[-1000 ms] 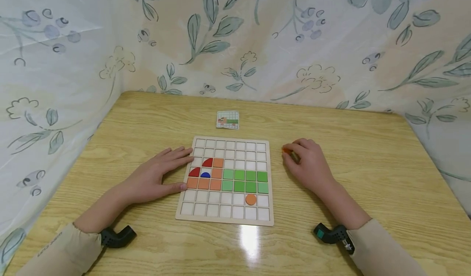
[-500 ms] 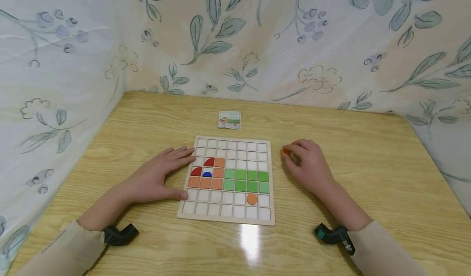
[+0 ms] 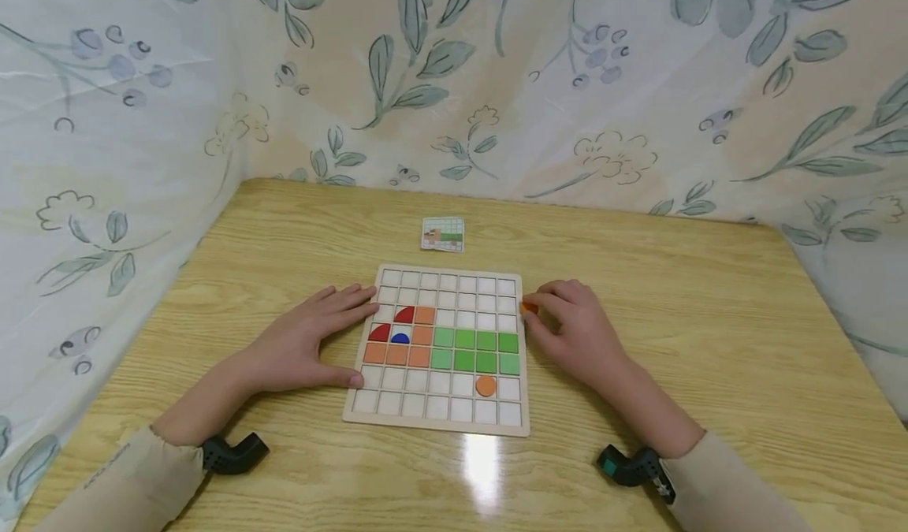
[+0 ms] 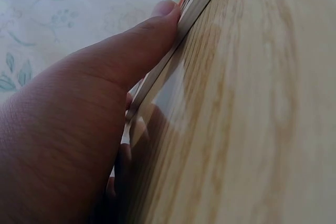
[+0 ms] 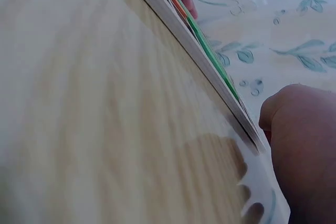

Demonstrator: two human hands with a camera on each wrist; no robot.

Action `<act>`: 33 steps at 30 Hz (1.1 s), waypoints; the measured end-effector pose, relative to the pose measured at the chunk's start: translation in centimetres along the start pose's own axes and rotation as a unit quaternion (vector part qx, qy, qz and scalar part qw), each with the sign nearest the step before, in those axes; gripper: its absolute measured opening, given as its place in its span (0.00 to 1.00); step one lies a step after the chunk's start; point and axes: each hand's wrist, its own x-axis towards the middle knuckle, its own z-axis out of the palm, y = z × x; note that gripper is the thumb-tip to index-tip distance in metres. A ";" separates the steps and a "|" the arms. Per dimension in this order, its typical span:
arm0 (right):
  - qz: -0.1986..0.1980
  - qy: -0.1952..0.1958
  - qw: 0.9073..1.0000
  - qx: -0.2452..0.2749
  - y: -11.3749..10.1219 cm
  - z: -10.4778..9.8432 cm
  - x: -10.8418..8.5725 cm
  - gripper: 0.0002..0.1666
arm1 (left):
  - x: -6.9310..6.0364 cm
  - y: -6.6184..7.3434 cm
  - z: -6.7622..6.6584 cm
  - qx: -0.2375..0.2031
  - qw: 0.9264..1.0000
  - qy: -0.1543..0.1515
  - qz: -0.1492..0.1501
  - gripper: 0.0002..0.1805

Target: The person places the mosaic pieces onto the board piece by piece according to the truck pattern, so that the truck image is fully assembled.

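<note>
A square wooden grid board (image 3: 436, 430) lies on the table, with white cells and several coloured pieces. Green squares (image 3: 464, 340) and orange squares (image 3: 397, 354) run across its middle. Two red quarter-circles (image 3: 380, 332) and a blue half-circle (image 3: 400, 338) sit at the left, and an orange disc (image 3: 485, 386) lies lower right. My left hand (image 3: 298, 343) rests at the board's left edge, fingers spread, fingertips and thumb touching the rim. Just beside the right edge, my right hand (image 3: 578, 331) pinches a small orange piece (image 3: 529, 306), mostly hidden by the fingers.
Behind the board lies a small printed card (image 3: 443, 234) with a coloured grid pattern. The wooden table (image 3: 709, 319) ends at a leaf-patterned cloth (image 3: 539, 83) at the back and sides. Each wrist carries a black device (image 3: 232, 453).
My right hand has moved left to the board's edge with the orange piece. My left thumb has slid a little down the rim; the pieces on the board stay in place.
</note>
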 end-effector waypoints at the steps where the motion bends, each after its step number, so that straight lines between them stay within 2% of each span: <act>1: -0.005 0.002 1.000 0.004 -0.2 0.2 0.1 0.09 | 0.0 -0.1 -0.1 0.001 1.000 0.000 0.000 0.62; 8: -0.036 0.008 0.999 0.030 -2.1 1.2 0.6 0.10 | -0.2 0.0 0.2 -0.001 1.000 0.002 -0.001 0.62; 18: -0.064 -0.023 0.997 0.048 -5.1 3.1 1.4 0.09 | 0.0 -0.1 0.1 0.003 1.000 0.003 0.005 0.61; 33: -0.100 -0.056 0.991 0.062 -8.2 4.8 2.7 0.08 | 0.0 -0.1 -0.1 0.005 1.000 0.002 0.001 0.61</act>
